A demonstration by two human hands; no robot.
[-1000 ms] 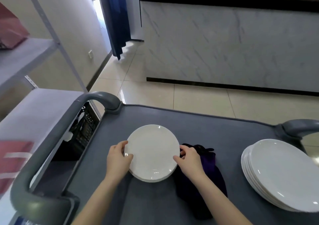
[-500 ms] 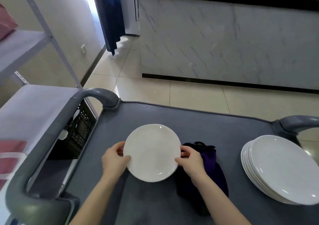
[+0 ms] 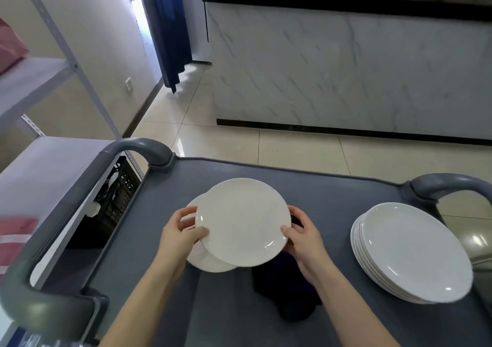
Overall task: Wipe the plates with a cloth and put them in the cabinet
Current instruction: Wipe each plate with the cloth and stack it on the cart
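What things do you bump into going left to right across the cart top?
Left hand → lifted plate → right hand → stack of bigger plates. The dark cloth hides under the plate and right hand, so it's skipped.

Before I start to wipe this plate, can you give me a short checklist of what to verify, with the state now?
1. Top plate held by both hands: left hand, right hand: ok.
2. Top plate off the small stack: ok, shifted right.
3. Cloth in hand: not ok, it lies on the cart.
4. Large stack clear of the hands: ok.
5. Cabinet in sight: cannot tell.
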